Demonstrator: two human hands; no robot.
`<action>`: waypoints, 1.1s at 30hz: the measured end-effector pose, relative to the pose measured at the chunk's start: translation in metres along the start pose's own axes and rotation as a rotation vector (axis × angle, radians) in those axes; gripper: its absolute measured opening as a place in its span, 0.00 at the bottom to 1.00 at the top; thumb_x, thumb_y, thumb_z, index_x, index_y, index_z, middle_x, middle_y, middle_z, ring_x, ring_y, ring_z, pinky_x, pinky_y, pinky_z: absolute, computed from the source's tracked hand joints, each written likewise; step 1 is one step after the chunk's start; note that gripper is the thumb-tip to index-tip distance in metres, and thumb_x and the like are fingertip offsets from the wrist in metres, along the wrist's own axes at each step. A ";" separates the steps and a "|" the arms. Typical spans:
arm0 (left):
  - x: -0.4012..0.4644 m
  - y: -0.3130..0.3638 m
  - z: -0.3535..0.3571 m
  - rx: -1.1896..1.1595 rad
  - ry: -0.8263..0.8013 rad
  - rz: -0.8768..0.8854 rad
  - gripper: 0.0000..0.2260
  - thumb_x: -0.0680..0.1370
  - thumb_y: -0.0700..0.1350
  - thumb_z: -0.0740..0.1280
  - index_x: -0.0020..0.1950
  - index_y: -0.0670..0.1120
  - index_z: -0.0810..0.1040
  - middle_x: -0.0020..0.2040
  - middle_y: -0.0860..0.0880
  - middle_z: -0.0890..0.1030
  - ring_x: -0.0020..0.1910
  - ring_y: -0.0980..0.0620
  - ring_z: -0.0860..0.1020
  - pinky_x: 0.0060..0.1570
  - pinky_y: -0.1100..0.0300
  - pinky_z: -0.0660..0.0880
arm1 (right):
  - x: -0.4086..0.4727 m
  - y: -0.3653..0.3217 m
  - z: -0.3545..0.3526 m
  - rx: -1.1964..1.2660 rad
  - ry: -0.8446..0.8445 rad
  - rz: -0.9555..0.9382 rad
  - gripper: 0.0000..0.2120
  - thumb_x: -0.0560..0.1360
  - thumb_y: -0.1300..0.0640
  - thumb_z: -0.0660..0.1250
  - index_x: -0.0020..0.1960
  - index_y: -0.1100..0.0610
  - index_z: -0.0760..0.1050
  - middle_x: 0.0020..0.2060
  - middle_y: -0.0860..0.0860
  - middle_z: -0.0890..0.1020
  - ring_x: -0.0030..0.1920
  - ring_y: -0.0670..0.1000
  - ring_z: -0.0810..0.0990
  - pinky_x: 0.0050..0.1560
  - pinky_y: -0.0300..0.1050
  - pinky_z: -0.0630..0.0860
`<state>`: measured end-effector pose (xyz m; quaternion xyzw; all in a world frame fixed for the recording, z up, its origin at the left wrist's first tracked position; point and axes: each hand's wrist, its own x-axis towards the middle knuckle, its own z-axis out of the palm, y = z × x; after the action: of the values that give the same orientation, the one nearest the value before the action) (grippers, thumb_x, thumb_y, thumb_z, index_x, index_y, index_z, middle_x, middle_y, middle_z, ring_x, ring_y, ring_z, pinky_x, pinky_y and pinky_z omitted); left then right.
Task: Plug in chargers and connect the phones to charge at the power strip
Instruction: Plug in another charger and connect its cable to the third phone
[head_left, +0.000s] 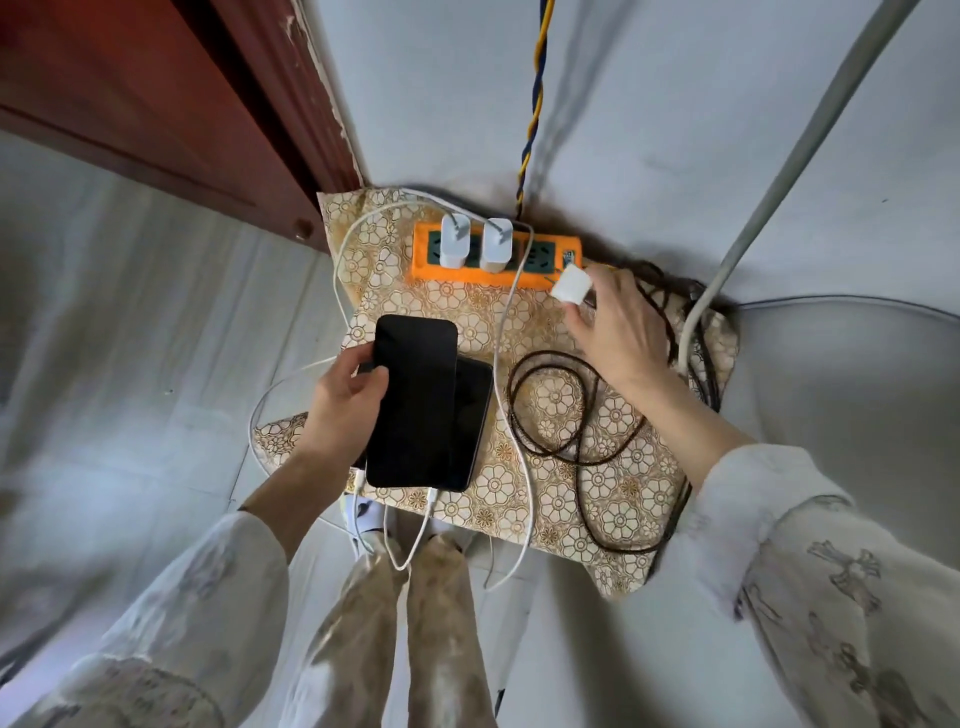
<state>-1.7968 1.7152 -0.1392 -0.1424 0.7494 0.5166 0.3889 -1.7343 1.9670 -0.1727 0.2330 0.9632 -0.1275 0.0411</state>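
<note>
A pale wall (649, 104) meets a light tiled floor (130, 322). A dark red wooden door frame (270, 93) stands at left. A floral-patterned cloth (613, 493) covers the low surface beside the wall.

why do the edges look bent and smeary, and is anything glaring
Head view: the wide lens bows the white pipe and door frame; sleeves at the corners blur; the power strip and top phone stay sharp, its dark screen glare-free; the twisted cord casts a soft shadow.
</note>
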 end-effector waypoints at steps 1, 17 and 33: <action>0.001 0.000 -0.001 -0.005 0.003 0.002 0.09 0.80 0.43 0.56 0.56 0.54 0.71 0.44 0.52 0.79 0.37 0.55 0.77 0.31 0.65 0.72 | 0.008 -0.005 -0.002 -0.017 0.009 -0.010 0.19 0.76 0.51 0.62 0.63 0.60 0.68 0.51 0.60 0.77 0.46 0.60 0.79 0.36 0.44 0.68; 0.009 0.000 -0.020 -0.068 0.023 -0.002 0.11 0.80 0.43 0.56 0.59 0.53 0.72 0.44 0.52 0.80 0.42 0.56 0.78 0.35 0.63 0.72 | 0.044 -0.014 -0.012 -0.126 -0.044 0.081 0.22 0.75 0.51 0.63 0.67 0.54 0.67 0.62 0.57 0.74 0.65 0.59 0.67 0.63 0.55 0.63; 0.013 -0.001 -0.022 -0.078 0.007 -0.022 0.12 0.81 0.44 0.56 0.62 0.52 0.71 0.48 0.51 0.80 0.46 0.54 0.78 0.38 0.63 0.73 | 0.049 -0.016 -0.018 -0.214 -0.140 0.002 0.22 0.75 0.53 0.65 0.68 0.56 0.67 0.58 0.61 0.76 0.62 0.61 0.69 0.59 0.53 0.68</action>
<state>-1.8146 1.6982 -0.1459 -0.1676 0.7284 0.5408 0.3857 -1.7854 1.9789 -0.1586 0.2186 0.9659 -0.0400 0.1330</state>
